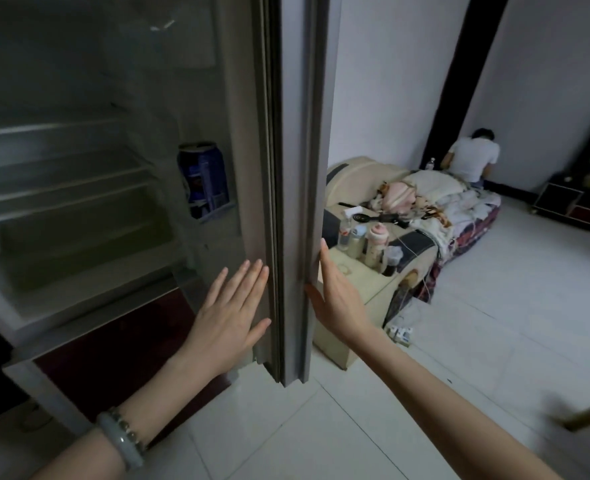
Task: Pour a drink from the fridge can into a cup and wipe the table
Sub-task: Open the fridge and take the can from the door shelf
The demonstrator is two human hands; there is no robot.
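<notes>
— Hands?
— Your left hand [233,306] lies flat, fingers straight, on the fridge door's [293,168] inner face; your right hand [335,299], seemingly open too, braces its outer edge.
— The can [203,178]?
— Upright in the door shelf [217,211], above your left hand, the nearer one.

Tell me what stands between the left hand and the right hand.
Head view: the open fridge door, seen edge-on, stands between them; the left hand lies flat on its inner side, the right hand touches its outer side.

Can [202,178] in fridge door [293,202], left hand [231,313], right hand [335,301] flat against it
</notes>
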